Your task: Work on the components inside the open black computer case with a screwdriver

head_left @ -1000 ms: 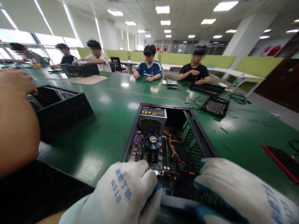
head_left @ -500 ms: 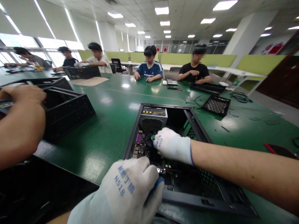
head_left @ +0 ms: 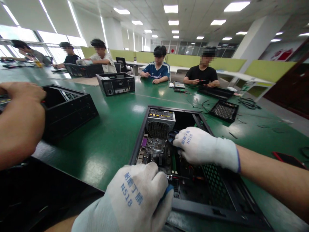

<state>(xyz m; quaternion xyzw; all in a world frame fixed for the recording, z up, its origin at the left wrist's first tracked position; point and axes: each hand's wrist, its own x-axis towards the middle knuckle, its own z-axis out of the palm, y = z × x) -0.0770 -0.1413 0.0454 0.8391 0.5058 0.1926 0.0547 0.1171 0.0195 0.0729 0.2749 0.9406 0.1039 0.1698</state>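
The fan (head_left: 172,135) is held in the right hand (head_left: 202,146) over the open case (head_left: 198,207), laid by the tabletop (head_left: 116,138)'s near edge. The left hand (head_left: 138,196) is curled at the case's rim; its grip cannot be told. Space is taken leftward by a second case (head_left: 72,117) and co-worker's arm (head_left: 23,124), toward the right edge by a tray (head_left: 222,118).

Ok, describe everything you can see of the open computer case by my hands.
The black, metal-looking computer case lies on the green table, open on top. A perforated panel lines its right side. A grey power supply sits in the far left corner; nearer lies a motherboard with a purple connector and an uncovered square socket. The gloved right hand holds a dark fan over it. The left hand covers its near left corner; its grip is hidden.
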